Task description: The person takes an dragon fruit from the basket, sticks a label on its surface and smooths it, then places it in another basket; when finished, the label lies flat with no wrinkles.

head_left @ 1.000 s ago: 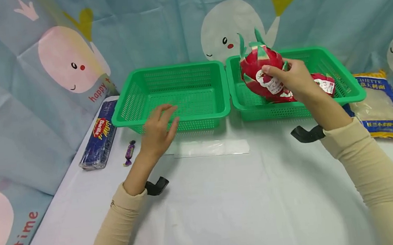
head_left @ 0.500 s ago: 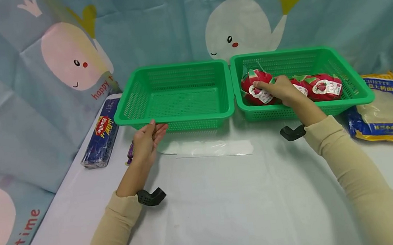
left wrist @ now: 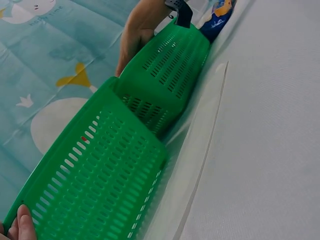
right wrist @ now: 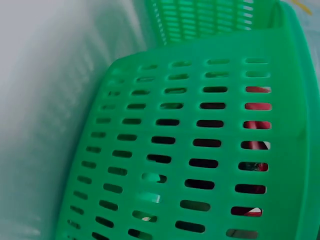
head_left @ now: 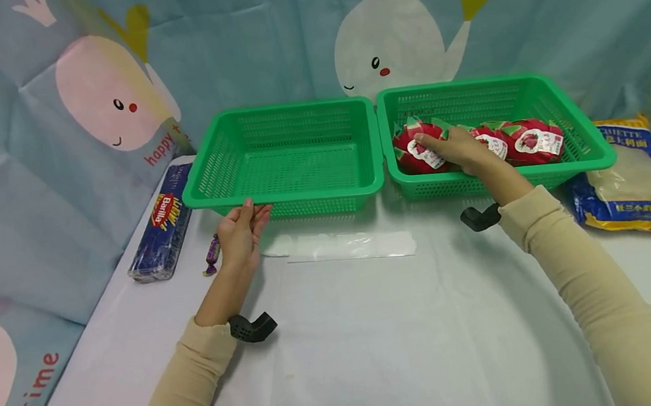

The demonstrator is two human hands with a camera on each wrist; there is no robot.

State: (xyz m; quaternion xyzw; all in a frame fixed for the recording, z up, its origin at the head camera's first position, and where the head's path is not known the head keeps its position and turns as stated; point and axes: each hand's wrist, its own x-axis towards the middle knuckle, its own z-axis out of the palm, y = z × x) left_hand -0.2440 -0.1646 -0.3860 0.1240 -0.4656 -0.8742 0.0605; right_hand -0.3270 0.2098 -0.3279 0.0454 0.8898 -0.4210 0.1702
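My right hand [head_left: 465, 148] reaches over the front rim of the right green basket [head_left: 507, 174] and grips a red dragon fruit [head_left: 406, 153] with a white label, low in the basket's left end. More dragon fruit [head_left: 536, 141] lie to the right of that hand in the same basket. At the front left corner of the left green basket [head_left: 319, 197], my left hand [head_left: 237, 234] pinches the rim, thumb on top. The left wrist view shows its fingertips [left wrist: 26, 227] on that rim. In the right wrist view the basket wall [right wrist: 200, 150] hides the right hand; red shows through the slots.
Left of the baskets lies a blue Barilla spaghetti pack [head_left: 162, 223], with a purple wrapped candy [head_left: 211, 256] beside it. A clear plastic strip [head_left: 360, 246] lies in front of the left basket. A blue and yellow pasta bag [head_left: 633, 180] rests at the right.
The right hand has lowered the dragon fruit from above the right basket down into its left end. The left hand has come down to the left basket's rim and taken hold of it.
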